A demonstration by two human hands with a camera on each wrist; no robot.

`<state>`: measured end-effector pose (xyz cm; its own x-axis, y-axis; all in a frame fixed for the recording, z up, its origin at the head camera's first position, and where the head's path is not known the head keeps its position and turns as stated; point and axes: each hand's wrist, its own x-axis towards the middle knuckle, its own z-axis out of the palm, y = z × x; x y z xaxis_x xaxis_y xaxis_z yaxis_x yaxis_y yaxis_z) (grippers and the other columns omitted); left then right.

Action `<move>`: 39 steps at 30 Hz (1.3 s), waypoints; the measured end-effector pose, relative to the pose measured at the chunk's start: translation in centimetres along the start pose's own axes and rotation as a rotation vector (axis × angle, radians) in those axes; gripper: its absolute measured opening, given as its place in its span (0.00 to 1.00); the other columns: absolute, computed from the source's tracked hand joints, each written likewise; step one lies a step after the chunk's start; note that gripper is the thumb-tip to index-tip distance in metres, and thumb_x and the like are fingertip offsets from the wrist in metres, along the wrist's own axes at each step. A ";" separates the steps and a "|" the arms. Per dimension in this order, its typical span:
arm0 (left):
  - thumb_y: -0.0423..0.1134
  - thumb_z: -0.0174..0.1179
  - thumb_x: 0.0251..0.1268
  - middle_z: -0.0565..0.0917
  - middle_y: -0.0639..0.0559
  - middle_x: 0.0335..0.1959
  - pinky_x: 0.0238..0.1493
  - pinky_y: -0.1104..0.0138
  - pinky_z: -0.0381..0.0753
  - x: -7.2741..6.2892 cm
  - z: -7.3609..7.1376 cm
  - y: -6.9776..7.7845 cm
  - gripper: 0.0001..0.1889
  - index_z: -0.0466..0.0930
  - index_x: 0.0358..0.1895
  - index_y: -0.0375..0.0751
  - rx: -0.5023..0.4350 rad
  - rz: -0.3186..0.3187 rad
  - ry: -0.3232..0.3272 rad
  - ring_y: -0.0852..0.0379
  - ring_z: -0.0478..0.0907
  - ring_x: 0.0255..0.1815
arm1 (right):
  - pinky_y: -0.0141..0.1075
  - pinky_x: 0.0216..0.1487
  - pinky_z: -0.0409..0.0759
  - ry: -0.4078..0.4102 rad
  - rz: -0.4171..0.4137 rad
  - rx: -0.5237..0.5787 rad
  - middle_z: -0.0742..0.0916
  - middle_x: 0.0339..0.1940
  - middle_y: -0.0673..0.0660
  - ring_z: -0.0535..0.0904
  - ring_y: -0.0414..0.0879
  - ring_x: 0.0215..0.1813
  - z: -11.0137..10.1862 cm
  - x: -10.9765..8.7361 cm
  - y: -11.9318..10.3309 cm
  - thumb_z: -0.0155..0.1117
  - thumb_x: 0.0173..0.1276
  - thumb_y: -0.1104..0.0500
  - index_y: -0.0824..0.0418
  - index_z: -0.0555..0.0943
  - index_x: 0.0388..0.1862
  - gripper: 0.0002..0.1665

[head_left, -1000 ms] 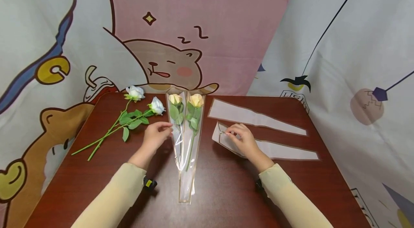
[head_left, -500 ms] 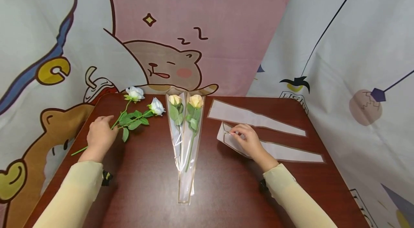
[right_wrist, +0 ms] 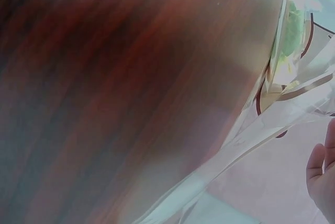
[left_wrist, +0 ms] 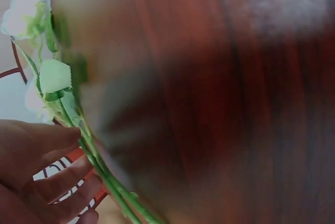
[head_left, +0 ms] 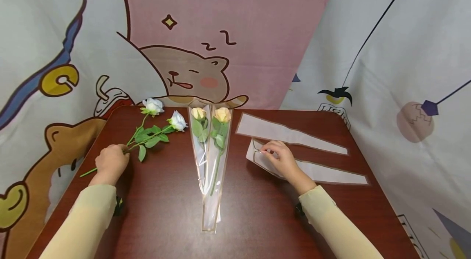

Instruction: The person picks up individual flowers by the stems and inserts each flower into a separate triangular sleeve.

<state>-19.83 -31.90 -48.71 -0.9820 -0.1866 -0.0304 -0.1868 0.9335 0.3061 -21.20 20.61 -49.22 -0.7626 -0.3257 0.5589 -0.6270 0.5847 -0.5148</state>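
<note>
At the table's left, my left hand (head_left: 111, 163) grips the green stems of two pale blue-white artificial roses (head_left: 178, 121). Its fingers lie about both stems (left_wrist: 107, 179) in the left wrist view; the head view hides the grip itself. On the right, thumb and forefinger of my right hand (head_left: 280, 157) pinch the wide end of a clear flower sleeve (head_left: 335, 172) with a brown-gold border. That end is raised and stands partly open, while the narrow end lies towards the right. Only part of the right hand (right_wrist: 320, 177) shows at the right wrist view's edge.
Two peach-yellow roses (head_left: 222, 114) lie in tapered clear sleeves (head_left: 210, 218) side by side mid-table. Another flat sleeve (head_left: 290, 133) lies beyond the right hand. The dark red wooden table (head_left: 158, 210) meets a printed cartoon cloth (head_left: 257, 46) at the back.
My left hand has gone from beside the wrapped roses leftward to the pale rose stems, its fingers closing on them. The right hand moved slightly right with the sleeve.
</note>
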 end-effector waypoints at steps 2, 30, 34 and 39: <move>0.37 0.54 0.64 0.78 0.30 0.43 0.29 0.44 0.71 0.1 0.3 -0.1 0.13 0.80 0.48 0.36 -0.001 0.004 0.010 0.29 0.74 0.41 | 0.32 0.36 0.71 0.000 0.000 0.009 0.86 0.34 0.52 0.74 0.44 0.34 0.1 0.0 0.0 0.70 0.56 0.64 0.57 0.84 0.31 0.04; 0.29 0.52 0.64 0.77 0.33 0.34 0.24 0.42 0.71 0.4 -0.7 1.8 0.07 0.79 0.39 0.32 -0.010 0.046 0.338 0.30 0.74 0.35 | 0.32 0.35 0.72 -0.023 0.038 0.034 0.86 0.35 0.49 0.73 0.40 0.35 0.2 -0.1 0.0 0.69 0.59 0.61 0.55 0.84 0.32 0.03; 0.32 0.55 0.66 0.77 0.34 0.39 0.32 0.41 0.71 0.2 -1.2 2.8 0.07 0.79 0.41 0.32 -0.082 0.060 0.426 0.31 0.74 0.39 | 0.32 0.35 0.72 -0.021 0.019 0.037 0.86 0.35 0.49 0.74 0.41 0.35 0.4 0.0 -0.1 0.69 0.59 0.62 0.55 0.84 0.32 0.03; 0.34 0.56 0.66 0.78 0.36 0.41 0.40 0.42 0.72 -0.3 -1.9 4.8 0.08 0.80 0.43 0.33 -0.171 0.120 0.516 0.33 0.75 0.41 | 0.34 0.35 0.73 -0.010 0.000 0.047 0.86 0.33 0.50 0.74 0.42 0.35 0.5 0.0 -0.3 0.69 0.58 0.63 0.56 0.84 0.31 0.03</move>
<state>-20.42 -27.93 -45.39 -0.8465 -0.2478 0.4711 -0.0250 0.9025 0.4299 -21.09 20.06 -49.41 -0.7641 -0.3332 0.5523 -0.6335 0.5493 -0.5450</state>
